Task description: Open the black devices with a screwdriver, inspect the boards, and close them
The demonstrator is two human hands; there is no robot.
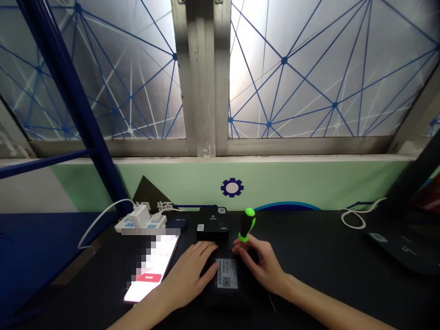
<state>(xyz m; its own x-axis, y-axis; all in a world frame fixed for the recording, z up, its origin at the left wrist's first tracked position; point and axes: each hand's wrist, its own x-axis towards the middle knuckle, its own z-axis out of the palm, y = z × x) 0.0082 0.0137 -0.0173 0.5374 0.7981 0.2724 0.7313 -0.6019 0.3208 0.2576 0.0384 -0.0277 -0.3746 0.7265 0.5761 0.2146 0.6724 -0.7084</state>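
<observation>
A black box-shaped device (231, 300) with a white printed label (227, 273) lies on the table in front of me. My left hand (192, 270) holds it at its left side, the thumb on the label's edge and the fingers stretched over the far left corner. Pinched in the fingers of my right hand (263, 266) is a screwdriver (248, 224) with a black and bright green handle. It stands nearly upright above the device's far right corner. My fingers hide its shaft and tip.
Behind the device sits another black box (212, 222). To the left lie a lit phone (154, 266) and a power strip (123, 225) with a white charger (140, 215). A flat black device (402, 250) and a white cable (354, 224) are at the right. A blue metal post (68, 91) rises at left.
</observation>
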